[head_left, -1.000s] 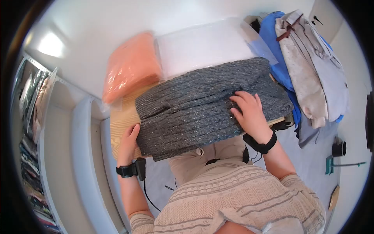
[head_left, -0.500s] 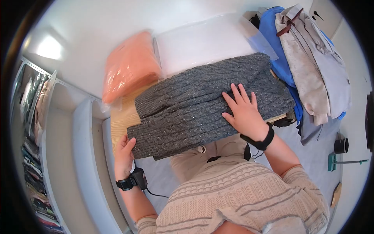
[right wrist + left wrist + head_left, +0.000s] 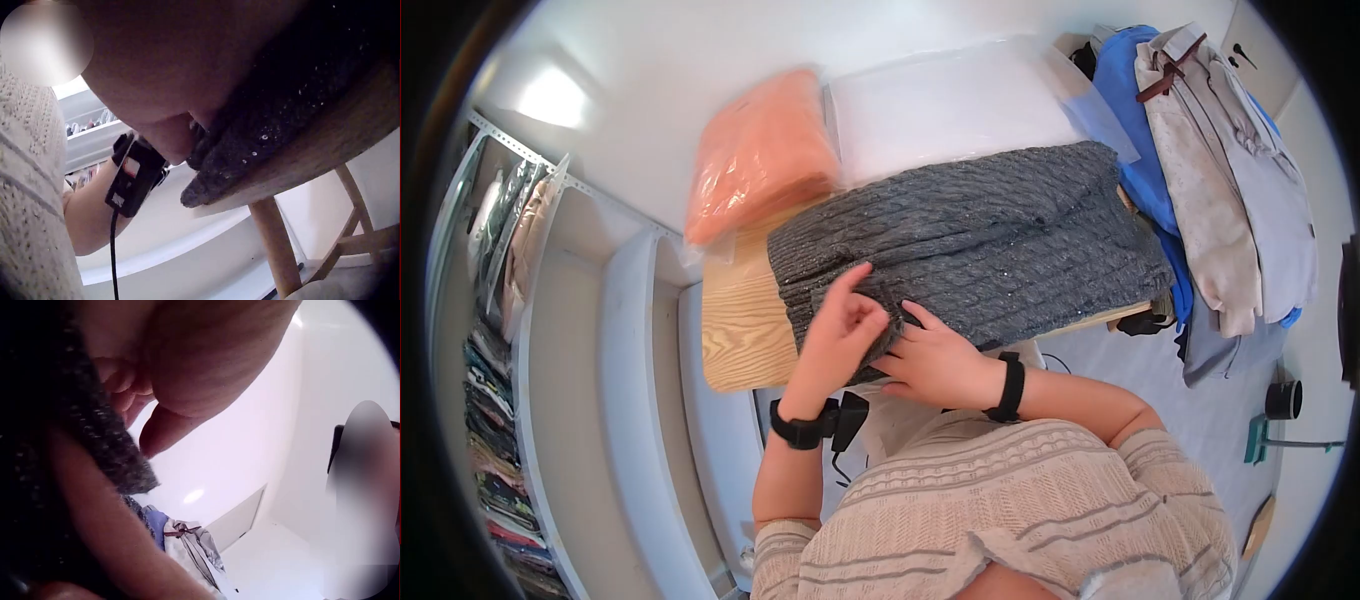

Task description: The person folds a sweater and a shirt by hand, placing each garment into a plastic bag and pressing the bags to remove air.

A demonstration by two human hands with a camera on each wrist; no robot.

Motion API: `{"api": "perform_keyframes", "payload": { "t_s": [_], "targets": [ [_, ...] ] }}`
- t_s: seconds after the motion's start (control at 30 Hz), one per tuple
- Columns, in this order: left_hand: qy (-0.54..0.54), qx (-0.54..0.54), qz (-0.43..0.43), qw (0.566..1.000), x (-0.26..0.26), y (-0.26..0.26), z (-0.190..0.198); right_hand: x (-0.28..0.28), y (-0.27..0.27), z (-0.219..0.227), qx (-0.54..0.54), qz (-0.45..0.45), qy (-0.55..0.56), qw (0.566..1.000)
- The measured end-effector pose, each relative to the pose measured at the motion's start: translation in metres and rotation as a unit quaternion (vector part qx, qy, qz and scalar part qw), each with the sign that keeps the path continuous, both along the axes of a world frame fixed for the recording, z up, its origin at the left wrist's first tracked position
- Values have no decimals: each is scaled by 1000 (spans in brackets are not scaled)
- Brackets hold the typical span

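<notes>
A dark grey cable-knit sweater [image 3: 1010, 240] with light flecks lies folded on a wooden table [image 3: 745, 340]. My left hand [image 3: 835, 335] pinches a turned-over part of the sweater near its left end, with the index finger raised. In the left wrist view, a knit edge [image 3: 134, 472] shows close to my thumb. Right beside it, my right hand [image 3: 945, 362] lies on the near side of the sweater, its fingers spread against the knit. Knit also hangs at the table's near edge in the right wrist view [image 3: 250, 144].
Behind the sweater lie an orange bundle in clear plastic [image 3: 765, 140] and a flat clear plastic bag [image 3: 950, 110]. Jackets [image 3: 1200, 170] are heaped at the right. Shelving [image 3: 590, 330] with packed clothes stands left. A cable hangs from the left wrist camera [image 3: 134, 178].
My left hand has carried the sweater's near left end inward to the right, turning it over. My right hand has slid left and nearer, so both hands are now close together.
</notes>
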State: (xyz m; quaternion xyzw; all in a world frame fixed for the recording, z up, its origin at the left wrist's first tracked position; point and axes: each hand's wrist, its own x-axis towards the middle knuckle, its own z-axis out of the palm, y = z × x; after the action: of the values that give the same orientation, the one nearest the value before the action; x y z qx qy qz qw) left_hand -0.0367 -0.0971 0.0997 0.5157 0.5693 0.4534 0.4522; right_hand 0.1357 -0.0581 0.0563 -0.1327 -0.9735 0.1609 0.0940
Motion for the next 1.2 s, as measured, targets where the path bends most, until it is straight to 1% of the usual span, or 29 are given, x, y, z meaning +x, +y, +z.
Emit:
{"api": "perform_keyframes", "payload": {
  "t_s": [0.03, 0.1, 0.13, 0.17, 0.2, 0.23, 0.27, 0.3, 0.33, 0.37, 0.43, 0.47, 0.5, 0.53, 0.57, 0.6, 0.63, 0.67, 0.73, 0.77, 0.83, 0.87, 0.93, 0.97, 1.03, 1.07, 1.13, 1.17, 1.2],
  "targets": [
    [-5, 16, -51, 999, -3, 4, -14, 3, 1, -1, 1, 3, 0, 1000],
    [-28, 14, -54, 998, -8, 6, -19, 7, 3, 1, 17, 7, 149, 989],
    [-52, 11, -59, 997, -9, 6, -20, 12, 7, 4, 16, 9, 149, 989],
    [-53, 11, -56, 997, -9, 6, -20, 16, 12, 17, -79, -11, 69, 994],
    [-20, 18, -69, 997, -10, 5, -21, 17, 16, 24, -172, -30, -13, 985],
    [14, 25, -82, 996, -10, 5, -21, 16, 17, 24, -173, -29, -14, 984],
    [14, 24, -82, 996, -10, 3, -21, 13, 16, 24, -115, -46, 129, 984],
    [18, 27, -61, 998, -8, 2, -19, 10, 16, 24, -54, -63, 269, 960],
    [22, 31, -40, 998, -8, 1, -18, 4, 14, 17, -52, -86, 249, 963],
    [24, 32, -41, 998, -11, 1, -17, 3, 13, 9, -51, -86, 251, 963],
    [2, 86, 102, 991, -30, 0, -19, 4, 14, -3, 17, -88, 160, 983],
    [2, 86, 100, 991, -45, 0, -27, 4, 14, -3, 18, -90, 160, 983],
    [84, 91, 198, 972, -63, 0, -39, 4, 13, -3, 13, -89, 159, 983],
    [165, 94, 291, 938, -74, 0, -45, 4, 12, -3, 7, -89, 158, 983],
    [165, 93, 289, 938, -78, -1, -44, 5, 11, 1, 6, -92, 158, 983],
    [92, 12, 277, 956, -80, 0, -43, 7, 10, 9, 12, -97, 146, 984],
    [18, -69, 261, 963, -80, 2, -42, 8, 11, 16, 18, -104, 134, 985],
    [20, -70, 255, 964, -77, 4, -36, 9, 14, 21, 18, -109, 135, 985],
    [-57, -89, 191, 976, -72, 6, -23, 11, 20, 27, -19, -184, 147, 972],
    [-56, -89, 186, 977, -72, 9, -24, 13, 22, 24, -19, -190, 148, 970],
    [-107, -56, 164, 979, -72, 14, -26, 14, 29, 11, 28, -305, 108, 946],
    [-106, -55, 159, 980, -70, 17, -23, 15, 31, 6, 31, -300, 81, 950],
    [-189, -113, 166, 961, -63, 17, -17, 16, 31, 0, 40, -301, 82, 949],
    [-188, -116, 163, 962, -63, 16, -19, 16, 29, -1, 49, -298, 82, 950],
    [-267, -140, 168, 939, -67, 17, -24, 17, 28, 0, 43, -299, 82, 950],
    [-264, -139, 164, 940, -65, 16, -22, 18, 27, 1, 38, -296, 82, 951],
    [-290, -78, 174, 938, -57, 7, -14, 19, 24, 4, 33, -295, 83, 951],
    [-288, -76, 169, 939, -54, 4, -10, 21, 22, 6, 19, -285, 84, 954],
    [-303, -66, 191, 931, -52, -5, -3, 22, 18, 8, 0, -272, 84, 959]
  ]
}}
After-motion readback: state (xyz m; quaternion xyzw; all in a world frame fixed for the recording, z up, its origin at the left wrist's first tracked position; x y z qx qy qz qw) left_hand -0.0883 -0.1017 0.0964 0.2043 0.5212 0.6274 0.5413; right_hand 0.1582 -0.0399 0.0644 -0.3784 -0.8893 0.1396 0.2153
